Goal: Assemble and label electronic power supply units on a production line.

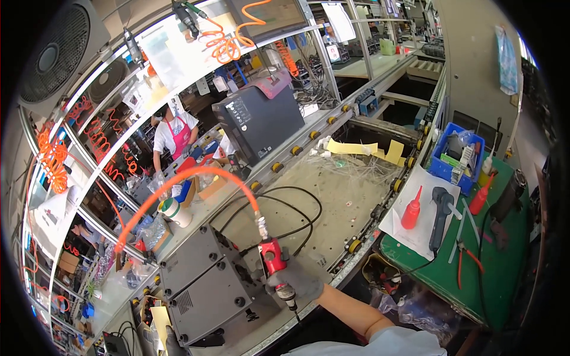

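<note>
With the right hand (303,280) gripping the red air driver (272,257), best keep its bit (297,317) clear of the grey casing (208,296); the left hand's (173,343) grip I cannot tell.

Single view: left one of two wide fisheye cameras worn side by side on my head, pitched down and forward over my work. View upright, unmirrored; corners dark, straight edges bowed toward the rim. Nearest the lens: my pale sleeve (374,344) at the near edge, then my right hand (304,277), seen from above at close range. The conveyor line (338,202) runs away toward far right. Coverage spans the fan (56,53) at far left to the green table (507,279) at near right.
</note>
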`<state>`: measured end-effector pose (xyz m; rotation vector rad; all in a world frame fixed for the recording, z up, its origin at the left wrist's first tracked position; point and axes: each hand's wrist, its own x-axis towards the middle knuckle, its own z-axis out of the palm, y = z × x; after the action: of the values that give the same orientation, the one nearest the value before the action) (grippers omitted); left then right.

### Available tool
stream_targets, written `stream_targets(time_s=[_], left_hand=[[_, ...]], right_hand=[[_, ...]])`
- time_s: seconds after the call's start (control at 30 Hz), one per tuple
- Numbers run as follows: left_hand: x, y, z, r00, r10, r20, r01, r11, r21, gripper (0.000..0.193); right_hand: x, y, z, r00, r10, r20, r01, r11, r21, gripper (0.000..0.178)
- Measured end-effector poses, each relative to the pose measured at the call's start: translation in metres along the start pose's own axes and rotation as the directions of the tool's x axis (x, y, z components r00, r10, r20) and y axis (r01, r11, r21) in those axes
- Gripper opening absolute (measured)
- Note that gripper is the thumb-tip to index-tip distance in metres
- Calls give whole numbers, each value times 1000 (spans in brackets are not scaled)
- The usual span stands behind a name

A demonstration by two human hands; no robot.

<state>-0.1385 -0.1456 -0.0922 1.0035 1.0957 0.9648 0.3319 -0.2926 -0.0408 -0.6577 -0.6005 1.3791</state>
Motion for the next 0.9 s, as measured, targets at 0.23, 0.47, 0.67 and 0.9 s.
stream_targets(time_s=[0.23,0.47,0.67,0.9], left_hand=[[19,-101,-152,894,113,-433,441,-63,895,48],[24,-89,-57,802,488,-345,397,-4,918,30],[-24,-63,-3,818,356,-452,354,308,883,29],[-38,-69,-91,658,495,-568,386,426,818,16]], right_hand=[[-9,-13,11,964,-262,-49,267,941,210,45],[-2,-18,76,827,-529,188,281,680,677,54],[44,46,119,917,-333,221,228,890,396,53],[52,52,104,971,-237,29,225,948,224,47]])
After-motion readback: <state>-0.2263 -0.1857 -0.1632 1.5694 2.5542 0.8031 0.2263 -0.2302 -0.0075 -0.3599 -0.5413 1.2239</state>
